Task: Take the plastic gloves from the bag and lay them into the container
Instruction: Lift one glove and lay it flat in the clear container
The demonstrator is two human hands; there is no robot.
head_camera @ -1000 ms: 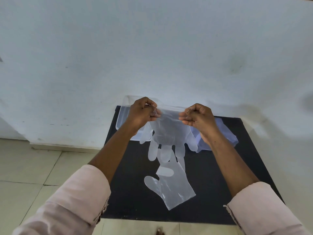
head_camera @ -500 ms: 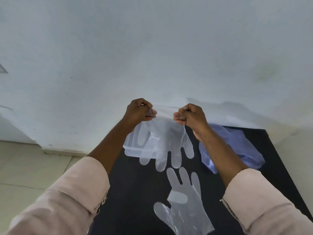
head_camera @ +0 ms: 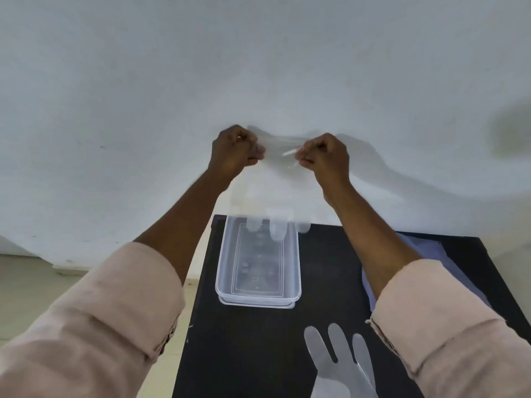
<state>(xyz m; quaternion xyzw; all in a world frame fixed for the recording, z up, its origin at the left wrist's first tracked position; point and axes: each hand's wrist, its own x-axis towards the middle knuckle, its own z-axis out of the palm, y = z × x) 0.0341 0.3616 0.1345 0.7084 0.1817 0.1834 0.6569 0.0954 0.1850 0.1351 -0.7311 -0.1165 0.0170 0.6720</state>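
Note:
A clear plastic glove (head_camera: 273,196) hangs cuff-up in front of the white wall, stretched between both hands, faint and blurred. My left hand (head_camera: 234,150) pinches its left cuff corner and my right hand (head_camera: 326,156) pinches the right one. The glove's fingertips dangle just over the far end of the clear rectangular container (head_camera: 258,298), which stands on the black table (head_camera: 247,346). A second clear glove (head_camera: 339,366) lies flat on the table near the front, fingers pointing away from me. The pale blue bag (head_camera: 436,259) lies at the right, partly hidden by my right forearm.
The white wall (head_camera: 258,67) rises directly behind the table's far edge. Pale floor tiles (head_camera: 34,282) show at the left, beyond the table's left edge. My pink sleeves fill the lower corners.
Both hands have lifted the held glove higher and farther from me, up against the wall above the container. The view has tilted, so the container now shows fully.

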